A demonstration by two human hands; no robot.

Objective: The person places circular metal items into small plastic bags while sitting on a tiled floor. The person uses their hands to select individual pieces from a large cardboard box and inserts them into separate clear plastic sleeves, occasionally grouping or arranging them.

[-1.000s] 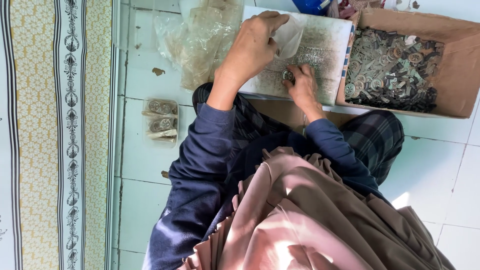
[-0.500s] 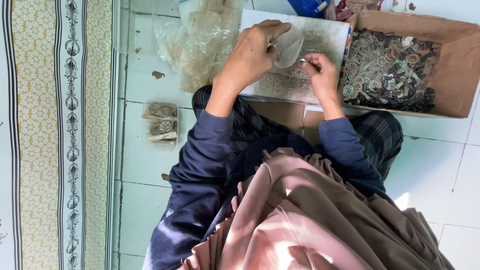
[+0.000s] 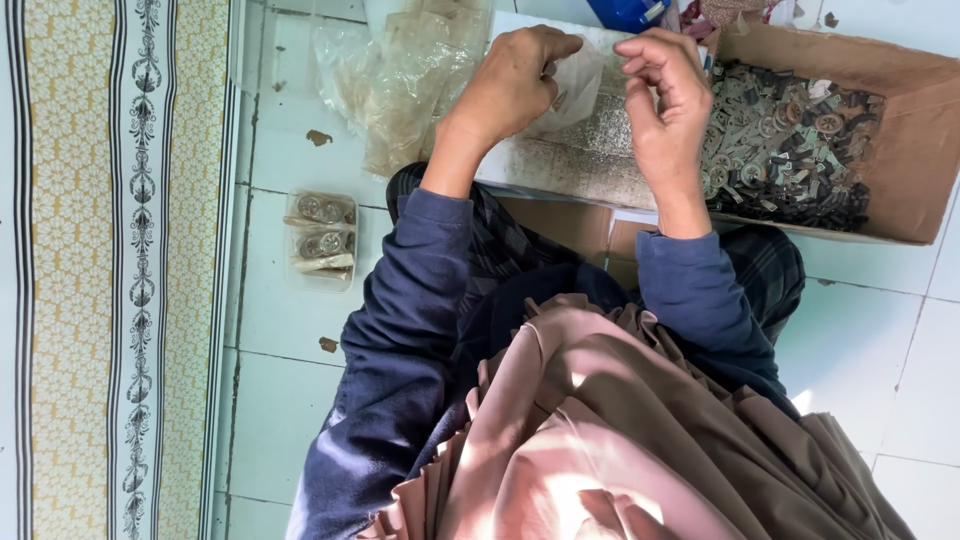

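Note:
My left hand (image 3: 512, 85) grips a small clear plastic bag (image 3: 575, 92) above a white board (image 3: 590, 160) that rests on my lap. My right hand (image 3: 665, 95) is raised next to the bag's mouth with its fingertips pinched together; what they hold is too small to tell. Just right of that hand stands a cardboard box (image 3: 915, 160) with several small grey metal parts (image 3: 790, 140) in it.
A heap of empty clear bags (image 3: 400, 80) lies on the white tiled floor left of the board. A filled bag of round parts (image 3: 322, 240) lies on the tiles by my left elbow. A patterned yellow mat (image 3: 110, 270) runs along the left.
My right hand has risen from the board up to the mouth of the bag. My left hand has kept hold of the bag and lifted it slightly.

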